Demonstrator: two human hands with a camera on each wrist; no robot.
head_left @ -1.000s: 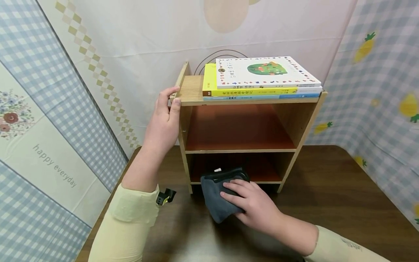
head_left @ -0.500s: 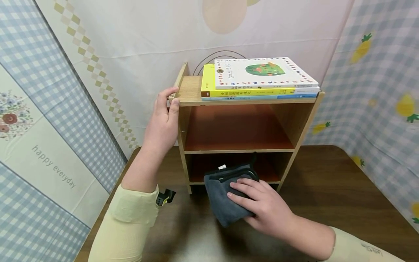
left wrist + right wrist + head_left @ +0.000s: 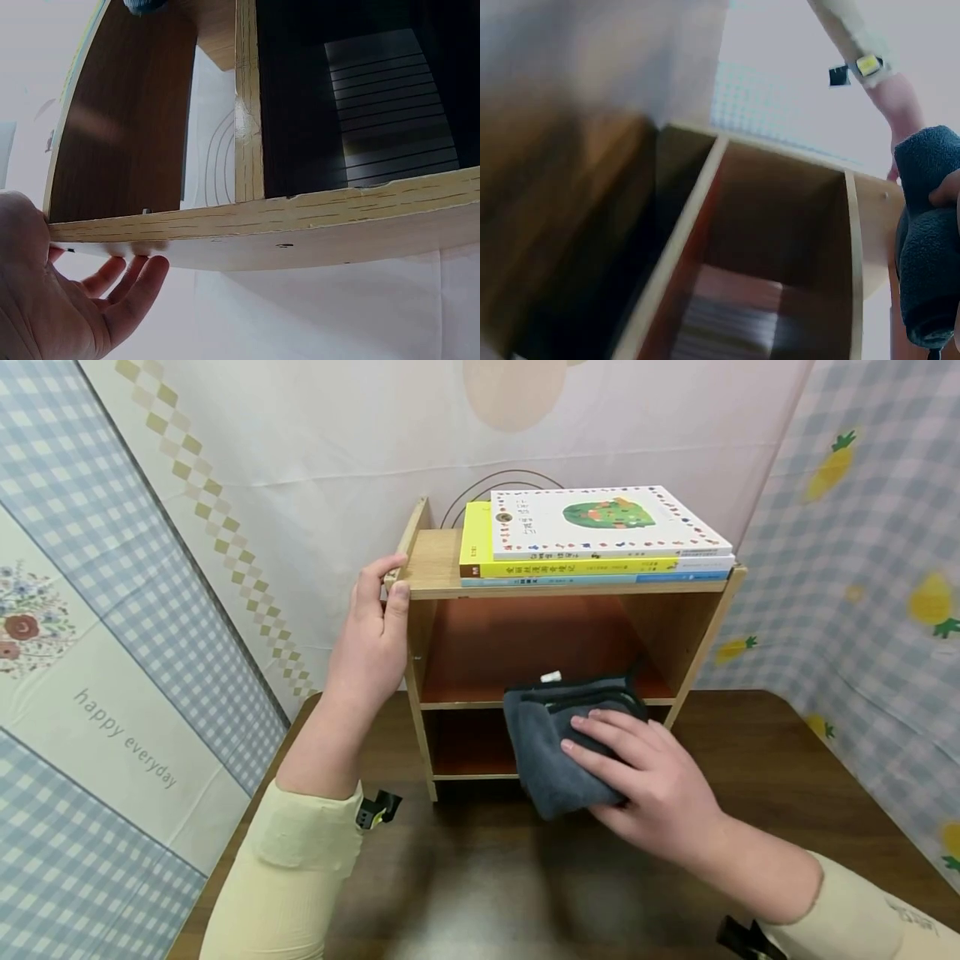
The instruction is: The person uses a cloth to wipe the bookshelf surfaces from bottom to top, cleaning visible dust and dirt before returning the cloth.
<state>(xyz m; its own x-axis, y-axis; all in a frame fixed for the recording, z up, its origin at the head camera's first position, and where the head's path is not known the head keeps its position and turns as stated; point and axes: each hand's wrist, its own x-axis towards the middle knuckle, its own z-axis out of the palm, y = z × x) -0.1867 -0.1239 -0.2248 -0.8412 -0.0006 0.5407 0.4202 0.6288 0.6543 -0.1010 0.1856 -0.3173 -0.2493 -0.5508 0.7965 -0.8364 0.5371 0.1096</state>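
A small wooden bookshelf (image 3: 570,702) stands on the dark table, with two open compartments facing me. My left hand (image 3: 371,647) grips its upper left corner, the thumb at the front edge. In the left wrist view, the fingers (image 3: 139,292) of that hand lie along the outside of the side panel. In my right hand (image 3: 652,777) is a folded dark grey cloth (image 3: 558,760) with black edging and a small white tag. It overlaps the middle shelf edge in the head view. The right wrist view shows the cloth (image 3: 930,262) bunched between the fingers.
Several books lie stacked on the bookshelf's top: a white one (image 3: 600,522) with a green picture, a yellow one (image 3: 476,539) and a blue one below. The brown table (image 3: 757,777) extends to both sides. Patterned curtains (image 3: 225,435) hang behind and at the sides.
My right hand has lifted the cloth up and to the right, from the lower compartment to the height of the middle shelf. The left hand has stayed at the corner.
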